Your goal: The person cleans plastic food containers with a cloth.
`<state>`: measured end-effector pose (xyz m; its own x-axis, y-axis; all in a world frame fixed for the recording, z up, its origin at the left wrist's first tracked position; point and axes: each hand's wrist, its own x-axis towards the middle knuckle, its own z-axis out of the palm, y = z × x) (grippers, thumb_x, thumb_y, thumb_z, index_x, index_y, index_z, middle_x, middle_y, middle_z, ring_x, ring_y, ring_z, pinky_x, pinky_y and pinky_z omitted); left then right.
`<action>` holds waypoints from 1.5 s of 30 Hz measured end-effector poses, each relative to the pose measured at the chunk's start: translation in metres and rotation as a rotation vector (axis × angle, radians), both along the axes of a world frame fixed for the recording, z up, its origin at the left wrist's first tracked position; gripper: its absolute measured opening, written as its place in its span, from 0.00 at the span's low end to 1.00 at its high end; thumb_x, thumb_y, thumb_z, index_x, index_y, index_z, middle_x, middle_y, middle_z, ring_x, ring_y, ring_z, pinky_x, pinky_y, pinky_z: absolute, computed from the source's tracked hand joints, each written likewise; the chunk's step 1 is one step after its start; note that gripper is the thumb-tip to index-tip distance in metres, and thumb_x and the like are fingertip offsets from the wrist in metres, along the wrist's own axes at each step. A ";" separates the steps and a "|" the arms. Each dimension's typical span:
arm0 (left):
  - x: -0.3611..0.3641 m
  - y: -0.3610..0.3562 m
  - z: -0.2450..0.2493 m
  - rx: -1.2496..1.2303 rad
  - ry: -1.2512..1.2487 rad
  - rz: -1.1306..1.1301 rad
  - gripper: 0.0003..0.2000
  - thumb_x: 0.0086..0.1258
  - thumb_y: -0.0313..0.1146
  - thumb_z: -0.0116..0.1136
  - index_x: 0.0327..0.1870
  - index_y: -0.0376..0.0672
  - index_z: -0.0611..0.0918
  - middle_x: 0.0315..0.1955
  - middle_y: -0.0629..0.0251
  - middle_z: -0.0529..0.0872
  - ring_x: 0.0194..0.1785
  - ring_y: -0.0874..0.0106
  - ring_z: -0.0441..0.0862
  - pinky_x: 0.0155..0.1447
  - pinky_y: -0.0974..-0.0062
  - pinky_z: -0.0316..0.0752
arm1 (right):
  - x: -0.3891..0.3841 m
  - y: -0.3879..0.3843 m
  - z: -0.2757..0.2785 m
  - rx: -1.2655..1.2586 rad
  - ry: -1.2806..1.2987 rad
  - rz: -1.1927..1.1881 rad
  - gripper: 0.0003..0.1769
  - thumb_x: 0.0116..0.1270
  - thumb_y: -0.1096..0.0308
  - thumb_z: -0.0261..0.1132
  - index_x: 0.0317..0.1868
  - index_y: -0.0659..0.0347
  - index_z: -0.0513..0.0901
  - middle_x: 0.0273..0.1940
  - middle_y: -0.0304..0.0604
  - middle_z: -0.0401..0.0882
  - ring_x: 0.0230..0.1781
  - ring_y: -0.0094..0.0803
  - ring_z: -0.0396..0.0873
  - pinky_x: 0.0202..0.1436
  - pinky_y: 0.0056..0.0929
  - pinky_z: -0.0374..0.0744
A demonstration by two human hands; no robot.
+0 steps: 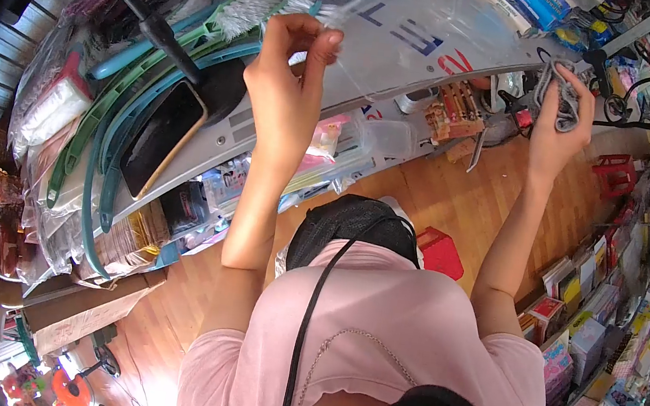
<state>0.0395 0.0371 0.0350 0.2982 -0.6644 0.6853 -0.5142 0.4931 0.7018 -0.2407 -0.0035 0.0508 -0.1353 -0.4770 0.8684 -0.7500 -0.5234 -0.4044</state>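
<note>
My left hand [288,75] is raised over the counter, its thumb and fingers pinched on a thin clear plastic sheet or bag [384,1]. The plastic stretches right across the grey counter top [378,50], which carries large printed letters; its far edges blend into the surface. Off to the right, my right hand [564,119] is closed around a crumpled grey cloth [555,90] at the counter's edge. Close behind my left hand lie white-bristled brushes [256,9].
Curved green and blue plastic strips [100,132] and a black stand [159,29] crowd the left. Below the counter is a shelf with a small wooden rack [456,113]. A red stool [614,174] stands on the wooden floor [499,189], and packed shelves [585,344] line the right.
</note>
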 end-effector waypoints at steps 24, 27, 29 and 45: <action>-0.012 0.001 -0.033 0.231 -0.403 -0.094 0.26 0.45 0.47 0.79 0.36 0.34 0.83 0.36 0.60 0.83 0.36 0.59 0.85 0.40 0.67 0.80 | 0.132 -0.062 -0.045 0.427 0.467 0.584 0.13 0.57 0.68 0.66 0.44 0.58 0.83 0.44 0.55 0.80 0.50 0.51 0.78 0.57 0.44 0.75; -0.013 0.000 -0.037 0.231 -0.392 -0.058 0.27 0.42 0.48 0.80 0.35 0.36 0.82 0.34 0.62 0.82 0.35 0.59 0.85 0.39 0.67 0.80 | 0.112 -0.065 -0.042 0.377 0.520 0.755 0.13 0.57 0.68 0.66 0.43 0.58 0.83 0.45 0.51 0.80 0.50 0.49 0.78 0.57 0.42 0.75; -0.012 -0.001 -0.034 0.258 -0.389 -0.039 0.27 0.41 0.48 0.80 0.35 0.37 0.81 0.35 0.62 0.82 0.35 0.60 0.85 0.39 0.66 0.80 | 0.095 -0.058 -0.023 0.493 0.543 0.841 0.13 0.55 0.68 0.67 0.43 0.57 0.84 0.44 0.47 0.81 0.48 0.48 0.79 0.55 0.41 0.76; -0.011 -0.005 -0.040 0.208 -0.413 0.056 0.42 0.36 0.52 0.82 0.44 0.34 0.68 0.38 0.53 0.80 0.38 0.57 0.86 0.38 0.65 0.82 | 0.092 -0.064 -0.023 0.518 0.624 0.897 0.14 0.56 0.68 0.67 0.44 0.58 0.84 0.44 0.47 0.84 0.48 0.46 0.80 0.56 0.37 0.76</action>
